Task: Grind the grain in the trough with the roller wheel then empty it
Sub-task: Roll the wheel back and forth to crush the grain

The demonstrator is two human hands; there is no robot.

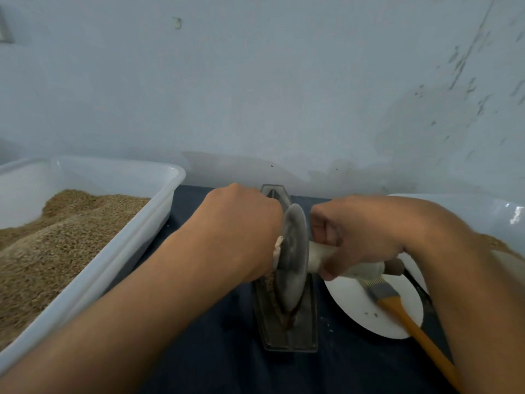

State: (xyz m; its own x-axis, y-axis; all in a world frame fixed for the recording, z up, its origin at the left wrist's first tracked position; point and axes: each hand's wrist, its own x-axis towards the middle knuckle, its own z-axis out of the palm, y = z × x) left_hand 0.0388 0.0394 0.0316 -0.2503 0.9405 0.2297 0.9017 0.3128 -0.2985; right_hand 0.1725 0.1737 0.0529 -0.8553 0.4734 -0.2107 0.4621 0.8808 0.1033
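head view: the pale blue wall (255, 81) fills the upper half, paint flaking toward its right side. left of the trough (287, 331), a big white plastic tub (119, 251) sits on the dark cloth-covered table (221, 351), heaped with brown grain (56, 237). right of the trough, well back, a white container (483, 214) shows a little brown grain at its near edge; the right forearm covers most of it. just right of the trough lies a white round plate (355, 302) with a yellow-handled brush (397, 305) resting across it, bristles toward the trough.

the trough itself is a narrow dark metal boat, running away from the camera to the wall, with a thin line of ground brown material in its groove (287, 319). the roller wheel (292, 251), a grey disc, stands upright in the groove at the trough's middle.

the left hand (244, 228) is curled in a fist round the axle handle on the wheel's left side, hiding nearly all of it. the right hand (358, 237) grips the pale handle (366, 268) on the wheel's right side, fingers wrapped over the top, the dark end knob sticking out past the palm. both forearms reach in from the bottom corners.
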